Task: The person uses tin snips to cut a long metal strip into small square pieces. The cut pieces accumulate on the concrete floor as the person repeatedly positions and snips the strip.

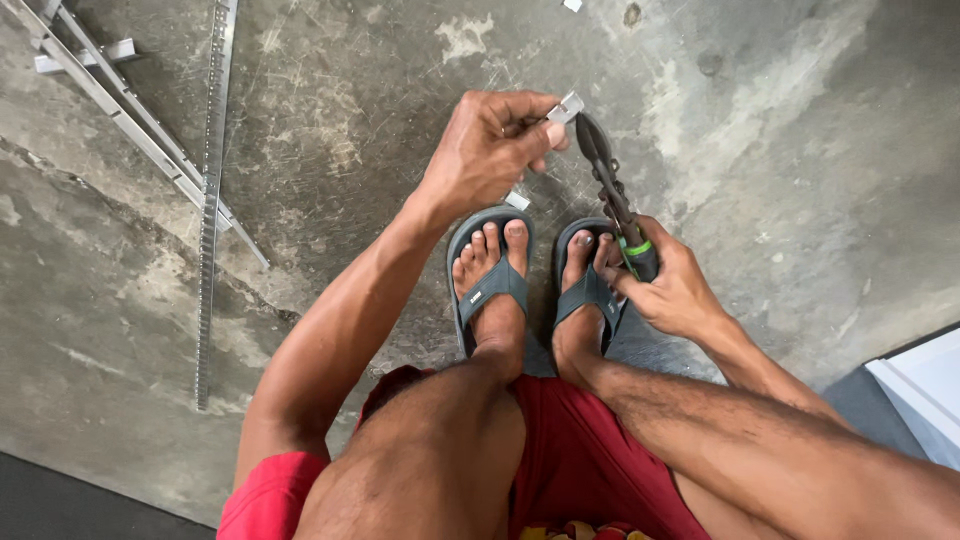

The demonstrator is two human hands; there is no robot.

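My left hand (487,150) pinches a small metal piece (565,107) by fingertips, offering it to the snips (610,195); my right hand (668,290) is wrapped closed around their handles, above the concrete floor (800,150).

Your left hand (487,150) raised ahead of knees, fingers curled, thumb and forefinger pinched shut. Your right hand (672,290) lower, beside right foot, fingers wrapped closed in grip. Both forearms extend forward over bent knees, 2 wrists well apart.
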